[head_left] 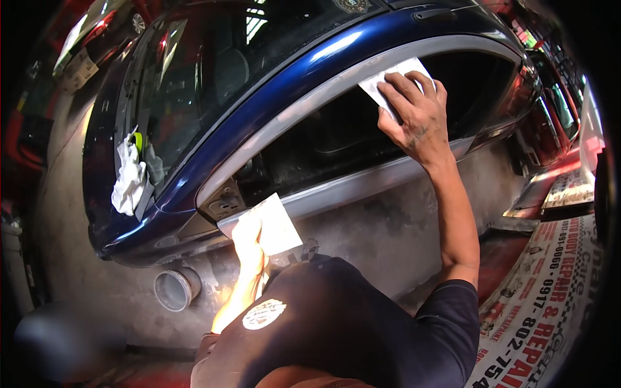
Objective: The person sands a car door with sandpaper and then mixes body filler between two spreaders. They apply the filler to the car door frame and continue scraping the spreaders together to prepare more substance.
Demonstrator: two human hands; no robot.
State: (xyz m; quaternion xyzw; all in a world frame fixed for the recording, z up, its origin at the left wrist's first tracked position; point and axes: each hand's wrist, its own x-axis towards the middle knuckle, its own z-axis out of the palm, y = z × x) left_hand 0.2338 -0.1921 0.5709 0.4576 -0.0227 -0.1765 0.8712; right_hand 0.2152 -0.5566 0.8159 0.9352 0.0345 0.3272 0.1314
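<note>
A dark blue car [317,57] stands in front of me, with a dull grey frame [284,121] around its side window. My right hand [414,116] presses a white sheet [374,87] against the upper part of that frame, fingers bent over it. Lower down, in bright sunlight, my left hand [249,238] holds a square white sheet [279,227] near the front lower corner of the window. Glare washes out the fingers of this hand.
White crumpled cloth [131,184] lies on the car near the windshield base. A round grey bucket [173,290] stands on the floor at the lower left. A printed banner [540,310] spreads at the lower right, and a red vehicle [550,116] is behind.
</note>
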